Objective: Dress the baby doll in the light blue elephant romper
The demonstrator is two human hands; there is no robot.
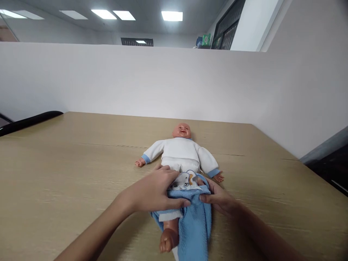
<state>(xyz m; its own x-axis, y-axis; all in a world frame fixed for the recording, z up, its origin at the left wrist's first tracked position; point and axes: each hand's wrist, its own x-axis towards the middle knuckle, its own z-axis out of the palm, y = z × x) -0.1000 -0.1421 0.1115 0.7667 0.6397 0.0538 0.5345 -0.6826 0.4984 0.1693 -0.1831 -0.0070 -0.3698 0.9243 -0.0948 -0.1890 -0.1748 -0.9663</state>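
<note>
On its back on the table lies a baby doll (pixel 181 152) in a white top with blue cuffs, its head away from me. Fuzzy blue pants (pixel 194 221) with a white animal-face patch are bunched around its legs. One bare doll foot (pixel 169 240) sticks out of a white-trimmed leg opening; the other foot is not visible below the long blue leg. My left hand (pixel 160 190) grips the waistband side, thumb across the blue cloth. With thumb and fingers, my right hand (pixel 216 195) pinches the pants' opposite edge.
The wooden table (pixel 81 174) reaches back to a white partition (pixel 136 79). A black chair edge (pixel 32 121) shows at the left, and a dark object (pixel 331 163) stands beyond the table's right edge.
</note>
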